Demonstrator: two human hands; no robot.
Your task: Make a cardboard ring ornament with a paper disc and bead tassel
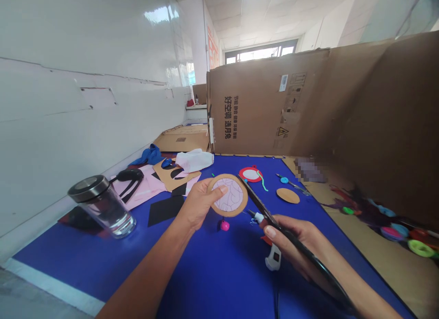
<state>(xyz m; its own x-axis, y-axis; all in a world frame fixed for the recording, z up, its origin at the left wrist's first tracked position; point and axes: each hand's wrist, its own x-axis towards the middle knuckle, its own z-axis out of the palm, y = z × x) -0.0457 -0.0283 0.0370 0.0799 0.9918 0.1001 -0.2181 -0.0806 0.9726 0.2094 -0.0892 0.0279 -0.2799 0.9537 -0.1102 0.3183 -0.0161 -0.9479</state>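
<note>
My left hand [200, 200] pinches a round cardboard disc [244, 197] by its left edge, thumb on the front. Pale purple, line-patterned material [228, 201] covers the disc's middle. Just under it is a bright pink ball [224, 225]; I cannot tell whether it hangs from the disc. My right hand [298, 239] is wrapped round a white glue gun [273, 259] with an orange trigger and black cord, its nozzle pointing left towards the disc. Across this hand runs a long black strip [302, 248], its upper end near the disc's right edge; whether it is held cannot be told.
Beyond the disc lie a red-rimmed round piece [245, 174] with a green strand and a tan oval [288, 196]. A pen-like tool [298, 186] is farther right. At left stand a glass bottle [115, 216] and black sheet [164, 211]. Cardboard [260, 108] walls the back.
</note>
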